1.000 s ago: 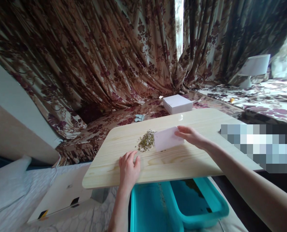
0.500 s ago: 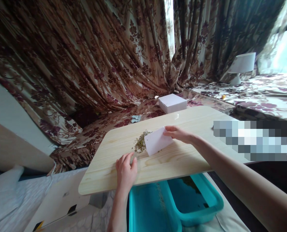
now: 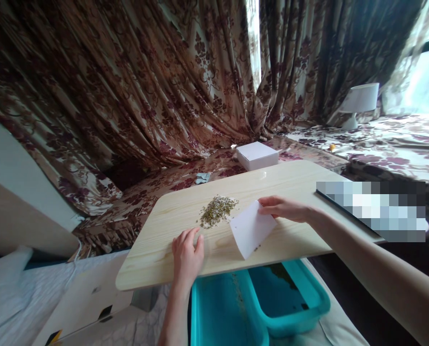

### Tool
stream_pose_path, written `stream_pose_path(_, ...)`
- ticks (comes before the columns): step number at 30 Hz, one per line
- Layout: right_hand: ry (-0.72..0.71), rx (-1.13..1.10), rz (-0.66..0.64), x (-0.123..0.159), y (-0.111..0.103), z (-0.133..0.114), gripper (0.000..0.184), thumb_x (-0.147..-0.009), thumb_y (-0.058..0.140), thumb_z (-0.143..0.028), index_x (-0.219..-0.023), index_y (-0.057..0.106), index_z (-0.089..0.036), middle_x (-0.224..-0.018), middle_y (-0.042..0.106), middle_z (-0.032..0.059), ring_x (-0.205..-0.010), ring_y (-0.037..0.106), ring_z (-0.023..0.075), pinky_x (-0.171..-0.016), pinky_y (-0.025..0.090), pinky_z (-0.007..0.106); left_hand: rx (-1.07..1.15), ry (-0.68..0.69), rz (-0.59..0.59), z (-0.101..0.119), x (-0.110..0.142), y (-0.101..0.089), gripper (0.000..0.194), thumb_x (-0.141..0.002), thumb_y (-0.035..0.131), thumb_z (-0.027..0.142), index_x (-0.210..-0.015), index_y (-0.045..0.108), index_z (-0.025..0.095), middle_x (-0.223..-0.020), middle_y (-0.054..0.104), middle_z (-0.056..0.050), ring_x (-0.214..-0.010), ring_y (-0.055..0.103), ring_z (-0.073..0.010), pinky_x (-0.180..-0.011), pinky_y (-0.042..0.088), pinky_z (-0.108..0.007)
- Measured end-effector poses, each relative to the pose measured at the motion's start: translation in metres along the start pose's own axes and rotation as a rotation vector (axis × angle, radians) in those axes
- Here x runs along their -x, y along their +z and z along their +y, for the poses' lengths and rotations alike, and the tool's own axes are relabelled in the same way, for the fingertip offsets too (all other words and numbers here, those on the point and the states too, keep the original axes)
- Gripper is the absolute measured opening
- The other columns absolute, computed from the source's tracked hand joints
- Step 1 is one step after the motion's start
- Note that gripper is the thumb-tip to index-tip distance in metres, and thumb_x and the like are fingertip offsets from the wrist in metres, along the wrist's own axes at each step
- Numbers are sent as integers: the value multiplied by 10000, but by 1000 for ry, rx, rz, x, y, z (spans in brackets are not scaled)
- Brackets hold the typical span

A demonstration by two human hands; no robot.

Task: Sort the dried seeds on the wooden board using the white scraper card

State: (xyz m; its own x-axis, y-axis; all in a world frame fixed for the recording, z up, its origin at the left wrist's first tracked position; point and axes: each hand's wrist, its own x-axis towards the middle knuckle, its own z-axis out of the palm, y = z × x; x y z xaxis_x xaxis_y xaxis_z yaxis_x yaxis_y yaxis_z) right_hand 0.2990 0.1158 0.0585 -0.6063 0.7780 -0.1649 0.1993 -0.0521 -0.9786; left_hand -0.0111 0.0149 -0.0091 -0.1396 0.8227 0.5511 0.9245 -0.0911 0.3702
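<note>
We have the white card (image 3: pixel 252 235) clamped in our right hand (image 3: pixel 280 209), fingers on its upper right part, its face tilted above the desk (image 3: pixel 153 245). To its left, on the desk, lies the loose heap of small green and pale grains (image 3: pixel 217 211), just apart from the card; a few more bits (image 3: pixel 258 248) sit by the card's lower edge. Our left hand (image 3: pixel 187 252) rests near the desk's front edge, just below the heap, holding nothing, its thumb apart from the fingers. Under that edge we see two teal tubs, the right one (image 3: pixel 297 327) holding dark matter. Beyond the desk stands a white box (image 3: pixel 258 157).
</note>
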Motion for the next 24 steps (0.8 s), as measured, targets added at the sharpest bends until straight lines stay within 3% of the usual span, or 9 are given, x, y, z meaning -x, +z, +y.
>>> stream_pose_path(6, -19, 31, -1, 36, 6, -4, 370, -666, 750, -514, -776, 668, -170, -774, 682, 29, -697, 577, 159, -625, 426, 269, 8, -12, 6, 1, 1, 0, 272, -883, 463, 288, -1058, 656, 211, -1107, 688, -94, -1077, 609, -249, -1007, 395, -450)
stream_pose_path(11, -31, 84, 139, 54, 5, -8, 426, -584, 782, -587, -702, 683, -190, -727, 683, 41, -691, 585, 191, -613, 462, 284, 9, -37, 6, 4, 1, 0, 270, -889, 461, 277, -1070, 652, 216, -1127, 685, -96, -1092, 601, -249, -1039, 360, -471)
stream_pose_path(18, -194, 73, 522, 24, 7, -5, 579, -554, 717, -715, -836, 700, -209, -848, 725, 88, -843, 645, 272, -716, 509, 348, 1, -15, 17, 2, 2, 2, 264, -878, 476, 262, -1061, 659, 212, -1104, 688, -85, -1066, 610, -243, -1008, 391, -463)
stream_pose_path(24, -220, 85, 571, 0, 22, 4, 518, -658, 654, -673, -911, 681, -223, -881, 731, 89, -862, 660, 268, -724, 524, 348, 22, -24, 6, 2, 2, 1, 267, -894, 457, 271, -1073, 647, 211, -1119, 685, -89, -1089, 598, -246, -1025, 365, -474)
